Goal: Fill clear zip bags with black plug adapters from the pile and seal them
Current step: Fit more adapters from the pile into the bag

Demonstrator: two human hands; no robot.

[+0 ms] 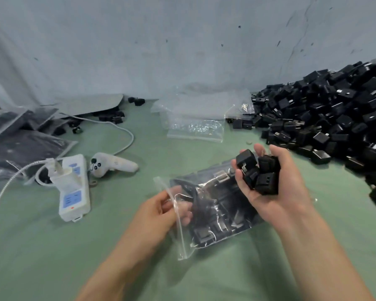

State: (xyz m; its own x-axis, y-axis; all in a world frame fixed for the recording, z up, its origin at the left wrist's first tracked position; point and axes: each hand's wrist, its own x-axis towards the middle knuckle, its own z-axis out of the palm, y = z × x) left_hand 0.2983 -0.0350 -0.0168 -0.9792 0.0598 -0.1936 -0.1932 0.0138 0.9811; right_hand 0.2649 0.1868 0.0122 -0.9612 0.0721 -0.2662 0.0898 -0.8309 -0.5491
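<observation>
A: Left hand (161, 205), state?
B: Thumb and fingers pinch the open mouth edge of the zip bag (206, 216). The bag runs rightward from that hand across the green cloth (52, 246), with black adapters already inside.

A: Right hand (267, 183)?
B: Palm up, fingers curled round a handful of adapters (258, 172), held over the bag's far end, just beyond the left hand.

A: Supply?
B: The pile (326, 118) lies beyond and to the right of the right hand, near it. Spare bags (195, 118) lie flat beyond both hands.

A: Left side?
B: A white power strip (73, 187) sits left of the left hand; filled bags (20, 135) lie farther left.
</observation>
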